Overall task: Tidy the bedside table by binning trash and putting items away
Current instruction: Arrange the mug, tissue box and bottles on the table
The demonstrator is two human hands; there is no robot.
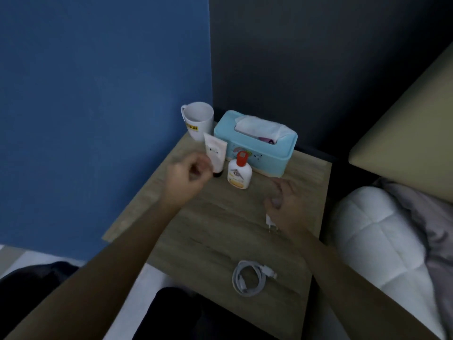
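- Blue wall (98, 94) fills the far left, and a dark wall (306, 69) fills the far right.
- Right in the corner stands a wooden bedside table (220, 229).
- On the right is a bed with a puffy white quilt (372, 236) and a tan headboard (411, 133).
- At the far left corner of the table stands a white mug (198, 120).
- Just right of the mug sits a light blue tissue box (257, 153) with a white tissue (259, 127) poking out of the top.
- A pale tube (215, 153) stands on its dark cap in front of the mug.
- Next to it, in front of the box, stands a white bottle (239, 174) with a red cap.
- A grey cable (248, 278) lies rolled up near the near edge of the table, well apart from both hands.
- The left hand (188, 173) is just left of the tube, close to its cap. Its fingers are curled in. It is blurry, so I cannot tell if it holds anything.
- The right hand (286, 204) is over the right side of the table, just near of the tissue box. It is blurry too, so I cannot tell how its fingers lie.
- A small white plug (269, 221) peeks out at the left edge of the right hand. I cannot tell if the hand grips it or is just above it.
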